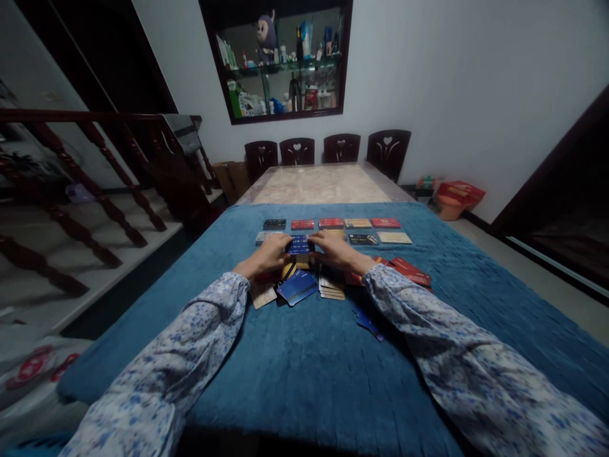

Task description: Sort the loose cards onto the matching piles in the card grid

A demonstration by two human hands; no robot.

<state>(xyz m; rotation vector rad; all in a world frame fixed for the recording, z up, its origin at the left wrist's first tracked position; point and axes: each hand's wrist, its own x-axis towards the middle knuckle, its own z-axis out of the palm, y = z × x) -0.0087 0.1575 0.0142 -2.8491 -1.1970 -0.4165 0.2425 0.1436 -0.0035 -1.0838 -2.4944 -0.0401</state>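
Note:
A blue card stack (299,244) lies between my two hands in the near row of cards. My left hand (267,255) grips its left edge, fingers curled in. From the other side, my right hand (337,249) closes on the right edge. Just in front lie loose cards: a blue card (297,287), a beige card (263,294) and a fanned pile of cream cards (332,289). Red cards (412,271) are spread beyond my right wrist. Partly under my right sleeve are darker blue cards (368,322). My hands cover parts of the near row.
Behind my hands, a far row holds a black card stack (275,224), red stacks (302,224) and a tan stack (358,223). A black-patterned card (363,239) and a cream card (394,237) lie right. A blue cloth (304,368) covers the table's near part; chairs (297,152) stand beyond.

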